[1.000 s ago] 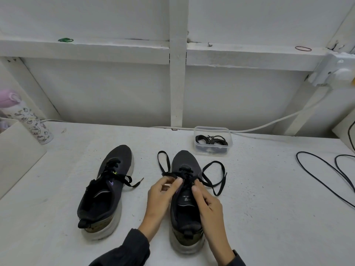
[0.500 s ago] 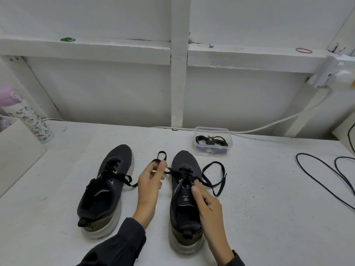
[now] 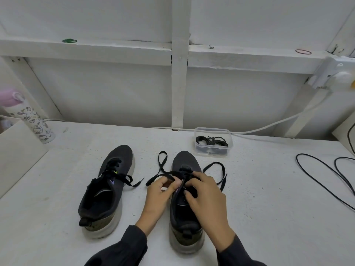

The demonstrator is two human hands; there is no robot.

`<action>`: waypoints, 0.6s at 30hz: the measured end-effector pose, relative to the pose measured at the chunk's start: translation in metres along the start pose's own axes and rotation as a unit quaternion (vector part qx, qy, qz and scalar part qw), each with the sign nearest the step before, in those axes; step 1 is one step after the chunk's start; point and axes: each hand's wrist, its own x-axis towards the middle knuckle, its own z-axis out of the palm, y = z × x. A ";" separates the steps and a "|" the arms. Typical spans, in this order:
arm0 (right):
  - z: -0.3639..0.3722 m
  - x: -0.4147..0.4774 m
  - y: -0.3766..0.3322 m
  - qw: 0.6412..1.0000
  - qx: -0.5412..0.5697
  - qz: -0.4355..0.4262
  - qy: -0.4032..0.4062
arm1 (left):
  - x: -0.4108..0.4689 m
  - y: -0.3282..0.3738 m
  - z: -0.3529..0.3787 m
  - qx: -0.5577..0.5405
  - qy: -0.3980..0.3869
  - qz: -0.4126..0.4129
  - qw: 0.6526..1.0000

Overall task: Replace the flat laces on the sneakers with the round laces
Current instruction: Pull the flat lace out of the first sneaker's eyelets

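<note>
Two dark sneakers stand side by side on the white table, toes pointing away. The left sneaker [image 3: 107, 189] still carries its flat black lace, loosely tied. On the right sneaker [image 3: 184, 214] the flat lace [image 3: 162, 166] is untied, one end looped out to the left and the other to the right. My left hand [image 3: 159, 194] pinches the lace at the sneaker's left eyelets. My right hand [image 3: 207, 196] lies over the tongue, fingers curled on the lace crossings. Black round laces [image 3: 212, 141] lie coiled in a clear plastic box [image 3: 213, 151] behind the right sneaker.
A patterned bottle with a pink cap [image 3: 28, 118] stands at the far left beside a white board [image 3: 17, 150]. Black cable [image 3: 326, 181] loops over the table at the right. A white cord [image 3: 269, 125] runs along the back wall.
My left hand has come back from the left to the right sneaker's eyelets, leaving the left lace loop lying on the table. My right hand has shifted up onto the lace crossings.
</note>
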 end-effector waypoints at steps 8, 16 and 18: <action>0.012 0.011 0.006 0.998 0.065 0.006 0.005 | 0.002 -0.012 0.005 0.060 0.034 0.022 0.997; 0.024 0.012 0.011 0.997 0.065 -0.028 0.039 | 0.005 -0.015 0.007 0.138 0.026 0.032 0.990; 0.025 0.011 0.011 0.997 0.061 -0.022 0.042 | 0.005 -0.014 0.006 0.140 0.022 0.032 0.989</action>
